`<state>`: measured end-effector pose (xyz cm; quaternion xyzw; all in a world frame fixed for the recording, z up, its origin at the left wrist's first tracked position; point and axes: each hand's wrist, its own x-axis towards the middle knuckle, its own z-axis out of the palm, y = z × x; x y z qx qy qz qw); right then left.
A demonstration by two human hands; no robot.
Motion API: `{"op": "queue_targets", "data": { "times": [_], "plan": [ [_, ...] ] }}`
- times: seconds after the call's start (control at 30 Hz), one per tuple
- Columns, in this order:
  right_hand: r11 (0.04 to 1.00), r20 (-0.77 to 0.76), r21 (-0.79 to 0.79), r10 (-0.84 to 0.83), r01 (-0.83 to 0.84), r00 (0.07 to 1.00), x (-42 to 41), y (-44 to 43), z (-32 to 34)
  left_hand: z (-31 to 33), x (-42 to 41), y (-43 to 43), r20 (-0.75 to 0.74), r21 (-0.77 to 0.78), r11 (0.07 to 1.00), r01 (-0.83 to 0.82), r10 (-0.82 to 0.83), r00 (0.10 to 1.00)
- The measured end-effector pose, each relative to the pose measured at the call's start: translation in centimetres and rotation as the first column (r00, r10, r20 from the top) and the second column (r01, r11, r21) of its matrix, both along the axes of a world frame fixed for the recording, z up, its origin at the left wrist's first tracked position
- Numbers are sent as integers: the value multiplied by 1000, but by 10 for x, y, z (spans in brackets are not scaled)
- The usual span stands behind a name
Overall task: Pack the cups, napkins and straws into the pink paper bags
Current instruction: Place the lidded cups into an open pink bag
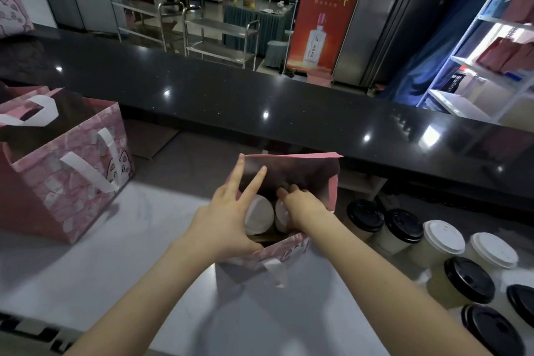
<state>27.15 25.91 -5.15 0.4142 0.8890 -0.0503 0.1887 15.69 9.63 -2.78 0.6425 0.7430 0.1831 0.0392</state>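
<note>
Left hand (pixel 228 220) is spread flat, fingers straight, propping open the left side of the small pink bag (pixel 289 251) on the bench (pixel 144 240). Right hand (pixel 303 205) is down inside it, fingers curled over one of the two white-lidded cups (pixel 258 218), but I can't tell if it's actually gripping. A crowd of spare cups (pixel 439 237) sits just right of the bag, a bigger pink bag (pixel 72 182) stands off left, and a black counter (pixel 260 95) runs behind.
</note>
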Motion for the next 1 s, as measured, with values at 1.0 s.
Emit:
{"op": "queue_targets", "data": {
  "times": [1.0],
  "plan": [
    [887, -204, 448, 223, -112, 953, 116, -11, 51, 3, -33, 10, 304, 42, 998, -56, 40, 952]
  ]
}}
